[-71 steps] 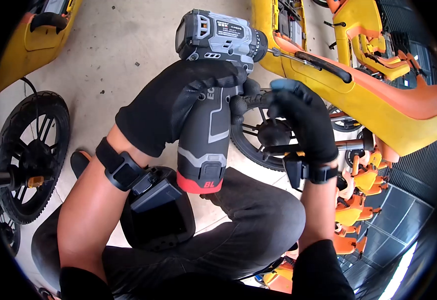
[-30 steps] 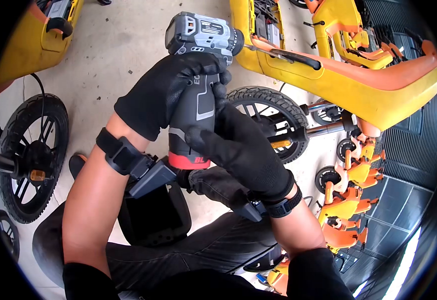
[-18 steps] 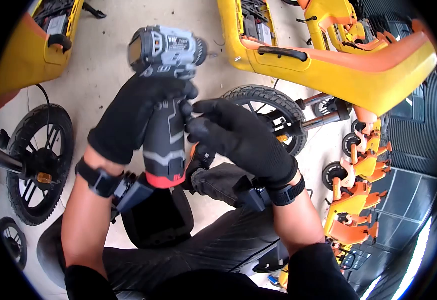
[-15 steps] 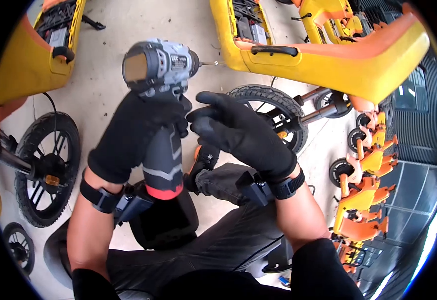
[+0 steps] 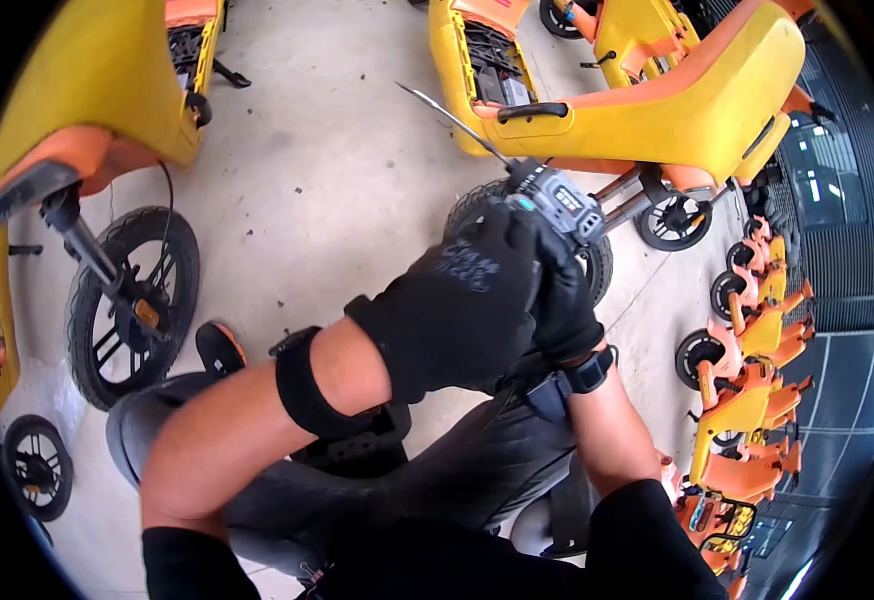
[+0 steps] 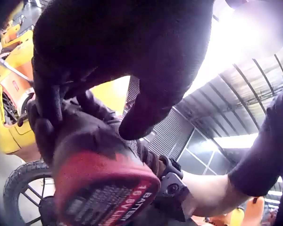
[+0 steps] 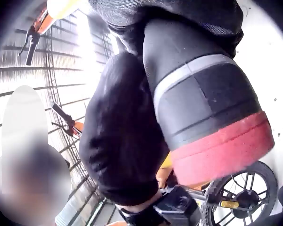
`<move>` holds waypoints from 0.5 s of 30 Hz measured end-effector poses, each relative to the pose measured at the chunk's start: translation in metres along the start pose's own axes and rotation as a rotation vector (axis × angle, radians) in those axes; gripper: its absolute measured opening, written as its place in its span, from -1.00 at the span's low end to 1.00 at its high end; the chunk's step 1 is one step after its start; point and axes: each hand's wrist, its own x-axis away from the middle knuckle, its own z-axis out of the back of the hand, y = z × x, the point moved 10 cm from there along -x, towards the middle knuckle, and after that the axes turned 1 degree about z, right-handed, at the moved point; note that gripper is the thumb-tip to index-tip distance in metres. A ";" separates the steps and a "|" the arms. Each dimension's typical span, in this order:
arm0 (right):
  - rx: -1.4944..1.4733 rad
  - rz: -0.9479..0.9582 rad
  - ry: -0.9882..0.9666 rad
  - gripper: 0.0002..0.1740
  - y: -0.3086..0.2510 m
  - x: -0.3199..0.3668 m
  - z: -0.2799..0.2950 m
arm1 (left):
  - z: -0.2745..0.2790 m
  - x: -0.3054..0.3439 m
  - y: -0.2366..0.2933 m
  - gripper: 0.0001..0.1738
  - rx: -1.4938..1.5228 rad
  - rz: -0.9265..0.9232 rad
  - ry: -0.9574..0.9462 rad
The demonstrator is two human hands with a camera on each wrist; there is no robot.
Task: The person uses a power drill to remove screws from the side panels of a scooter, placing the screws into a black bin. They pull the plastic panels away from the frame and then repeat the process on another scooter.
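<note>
Head view: a gloved left hand [image 5: 457,300] is wrapped round the handle of a cordless drill [image 5: 557,200]. The gloved right hand [image 5: 565,310] clasps the same handle just behind it. The drill's bit [image 5: 447,115] juts up beyond the knuckles, and a yellow scooter [image 5: 657,110] stands past it.

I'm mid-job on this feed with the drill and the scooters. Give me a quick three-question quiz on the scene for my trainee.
1. True or false: only the left hand grips the grey cordless drill, while the right hand hangs free.
2. Multiple choice: the drill's long metal bit points
A) away from the person, toward the yellow plastic scooter body
B) down into the person's lap
C) at the black spoked wheel on the left
3. Short answer: what colour is the battery base at the foot of the drill's handle?

Key: 1 false, because both gloved hands grip it. 2 A. 3 red.
</note>
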 end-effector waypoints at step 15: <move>0.877 -0.116 0.010 -0.61 -0.108 -0.026 0.110 | 0.044 0.100 -0.082 -0.42 -0.371 0.261 -0.025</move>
